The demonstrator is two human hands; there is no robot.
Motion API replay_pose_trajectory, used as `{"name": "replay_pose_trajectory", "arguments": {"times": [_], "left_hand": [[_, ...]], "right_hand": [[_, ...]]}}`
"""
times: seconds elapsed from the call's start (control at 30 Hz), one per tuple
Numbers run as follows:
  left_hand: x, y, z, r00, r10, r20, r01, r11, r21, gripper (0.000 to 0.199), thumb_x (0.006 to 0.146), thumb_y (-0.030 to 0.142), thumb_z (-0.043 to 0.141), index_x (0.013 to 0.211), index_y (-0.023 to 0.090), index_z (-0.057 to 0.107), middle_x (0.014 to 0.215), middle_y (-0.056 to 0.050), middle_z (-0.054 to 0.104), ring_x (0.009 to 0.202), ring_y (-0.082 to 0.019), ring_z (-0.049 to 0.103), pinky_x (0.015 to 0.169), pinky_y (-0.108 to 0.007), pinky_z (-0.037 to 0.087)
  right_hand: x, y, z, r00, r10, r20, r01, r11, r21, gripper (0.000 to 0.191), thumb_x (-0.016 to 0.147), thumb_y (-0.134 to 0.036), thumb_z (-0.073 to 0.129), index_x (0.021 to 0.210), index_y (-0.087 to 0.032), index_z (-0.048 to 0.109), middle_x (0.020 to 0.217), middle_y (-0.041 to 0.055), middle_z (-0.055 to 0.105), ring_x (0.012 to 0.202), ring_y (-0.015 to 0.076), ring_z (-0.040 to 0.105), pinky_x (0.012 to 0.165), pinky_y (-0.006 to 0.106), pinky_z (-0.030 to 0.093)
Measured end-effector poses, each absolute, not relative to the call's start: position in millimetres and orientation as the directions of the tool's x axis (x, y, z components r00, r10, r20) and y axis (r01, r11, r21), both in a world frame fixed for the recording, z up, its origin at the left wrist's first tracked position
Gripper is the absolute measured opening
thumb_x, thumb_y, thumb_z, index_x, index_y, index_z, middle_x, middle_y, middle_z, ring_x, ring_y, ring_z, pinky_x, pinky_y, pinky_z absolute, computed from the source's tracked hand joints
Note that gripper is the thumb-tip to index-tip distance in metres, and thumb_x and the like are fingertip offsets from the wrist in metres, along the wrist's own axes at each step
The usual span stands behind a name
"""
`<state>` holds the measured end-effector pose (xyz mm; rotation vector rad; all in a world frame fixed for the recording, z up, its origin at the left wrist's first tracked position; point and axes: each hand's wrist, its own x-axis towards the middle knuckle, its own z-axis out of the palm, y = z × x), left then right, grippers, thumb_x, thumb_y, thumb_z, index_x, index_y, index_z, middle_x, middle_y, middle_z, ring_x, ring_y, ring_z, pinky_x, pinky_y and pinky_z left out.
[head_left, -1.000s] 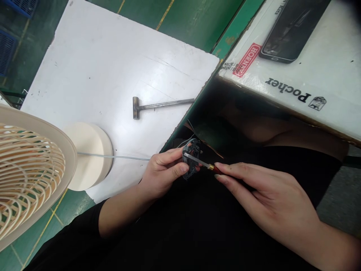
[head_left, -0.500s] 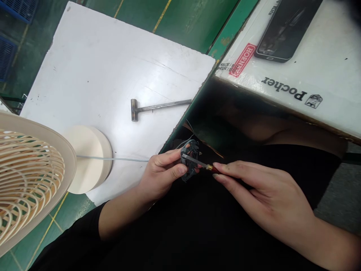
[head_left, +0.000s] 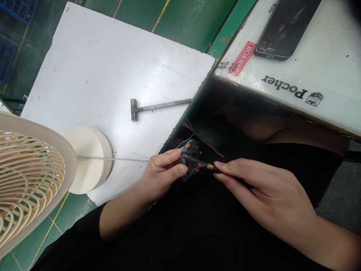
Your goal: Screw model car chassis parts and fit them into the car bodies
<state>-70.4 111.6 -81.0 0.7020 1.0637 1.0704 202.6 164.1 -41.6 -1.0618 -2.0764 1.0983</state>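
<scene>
My left hand (head_left: 165, 171) pinches a small dark grey openwork part (head_left: 194, 150), thumb on the near side and fingers behind it. Its exact kind does not show. My right hand (head_left: 262, 192) is closed on the red-brown handle of a thin, flat-bladed tool (head_left: 199, 161) with a brass collar. The blade points left, and its tip meets the upper left rim of the grey part. Both hands are above my dark-clothed lap, off the table edge. Fingers of my left hand partly hide the part.
A steel hammer (head_left: 134, 110) lies on the white board (head_left: 107, 64). At left stands a fan with a beige grille (head_left: 31, 180) and round base (head_left: 88, 158); a thin grey cable (head_left: 126, 159) runs toward my left hand. A phone (head_left: 284, 34) rests on the printed white surface (head_left: 332, 67) at right.
The tool's blade has turned slightly and looks darker, its tip still at the same rim. My right hand has shifted very slightly; my left hand stays in place.
</scene>
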Motion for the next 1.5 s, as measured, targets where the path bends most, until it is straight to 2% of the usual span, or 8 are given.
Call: {"name": "replay_pose_trajectory", "arguments": {"times": [0.1, 0.43, 0.73, 0.93, 1.03, 1.2, 1.37, 1.5], "left_hand": [[-70.9, 112.3, -80.4, 0.134, 0.935, -0.330, -0.358, 0.356, 0.863, 0.035, 0.106, 0.035, 0.092, 0.140, 0.028, 0.093, 0.130, -0.013, 0.090, 0.121, -0.033, 0.086, 0.115, -0.051, 0.070], [-70.3, 113.6, -77.3, 0.131, 0.934, -0.333, -0.345, 0.358, 0.868, 0.035, 0.106, 0.038, 0.093, 0.138, 0.025, 0.094, 0.128, -0.014, 0.088, 0.116, -0.031, 0.085, 0.111, -0.049, 0.071], [-71.6, 113.4, -78.7, 0.125, 0.935, -0.332, -0.343, 0.355, 0.870, 0.036, 0.106, 0.037, 0.093, 0.140, 0.025, 0.093, 0.129, -0.014, 0.089, 0.116, -0.032, 0.086, 0.111, -0.051, 0.072], [-73.4, 113.1, -81.1, 0.155, 0.938, -0.311, -0.354, 0.346, 0.869, 0.034, 0.108, 0.032, 0.090, 0.142, 0.029, 0.093, 0.134, -0.012, 0.088, 0.119, -0.030, 0.086, 0.113, -0.048, 0.070], [-74.2, 112.5, -81.8, 0.144, 0.941, -0.306, -0.343, 0.337, 0.877, 0.036, 0.106, 0.034, 0.092, 0.142, 0.027, 0.093, 0.132, -0.013, 0.089, 0.119, -0.032, 0.086, 0.111, -0.049, 0.071], [-78.6, 115.8, -78.5, 0.144, 0.957, -0.253, -0.219, 0.280, 0.935, 0.039, 0.107, 0.029, 0.091, 0.146, 0.029, 0.091, 0.138, -0.013, 0.089, 0.125, -0.032, 0.086, 0.112, -0.044, 0.069], [-79.4, 121.5, -73.2, 0.108, 0.981, -0.164, -0.077, 0.172, 0.982, 0.042, 0.104, 0.025, 0.094, 0.146, 0.031, 0.091, 0.133, -0.011, 0.091, 0.119, -0.029, 0.088, 0.106, -0.039, 0.071], [-76.6, 120.5, -73.6, 0.116, 0.976, -0.184, -0.077, 0.194, 0.978, 0.040, 0.106, 0.028, 0.093, 0.146, 0.029, 0.091, 0.127, -0.011, 0.092, 0.114, -0.028, 0.088, 0.105, -0.039, 0.071]], "right_hand": [[202.5, 163.3, -41.5, -0.539, 0.835, 0.110, 0.382, 0.359, -0.852, 0.022, 0.112, -0.010, 0.077, 0.128, -0.023, 0.085, 0.117, 0.0042, 0.094, 0.092, 0.0192, 0.092, 0.087, 0.025, 0.076], [202.0, 164.1, -42.9, -0.539, 0.833, 0.121, 0.377, 0.368, -0.850, 0.022, 0.112, -0.009, 0.077, 0.127, -0.023, 0.085, 0.116, 0.0040, 0.094, 0.093, 0.0178, 0.092, 0.089, 0.024, 0.075], [202.8, 164.6, -43.0, -0.537, 0.836, 0.111, 0.388, 0.361, -0.848, 0.021, 0.112, -0.011, 0.078, 0.126, -0.024, 0.086, 0.116, 0.0040, 0.095, 0.093, 0.0194, 0.092, 0.088, 0.025, 0.076], [202.6, 164.7, -42.1, -0.531, 0.841, 0.107, 0.394, 0.357, -0.847, 0.021, 0.111, -0.011, 0.079, 0.126, -0.023, 0.086, 0.115, 0.0033, 0.095, 0.091, 0.0193, 0.092, 0.086, 0.025, 0.077], [202.5, 166.1, -40.8, -0.534, 0.837, 0.116, 0.401, 0.372, -0.837, 0.020, 0.111, -0.012, 0.079, 0.126, -0.024, 0.087, 0.116, 0.0039, 0.095, 0.092, 0.0204, 0.093, 0.087, 0.027, 0.077], [205.3, 167.6, -40.6, -0.535, 0.834, 0.136, 0.417, 0.400, -0.816, 0.018, 0.112, -0.014, 0.079, 0.124, -0.024, 0.088, 0.116, 0.0046, 0.095, 0.091, 0.0221, 0.093, 0.089, 0.029, 0.079], [208.7, 167.0, -42.9, -0.538, 0.833, 0.127, 0.454, 0.413, -0.790, 0.016, 0.113, -0.018, 0.079, 0.124, -0.023, 0.090, 0.117, 0.0066, 0.096, 0.092, 0.0244, 0.094, 0.092, 0.032, 0.080], [208.5, 166.2, -42.6, -0.539, 0.834, 0.122, 0.443, 0.403, -0.801, 0.015, 0.113, -0.017, 0.079, 0.122, -0.023, 0.089, 0.117, 0.0050, 0.096, 0.092, 0.0226, 0.094, 0.092, 0.030, 0.079]]}}
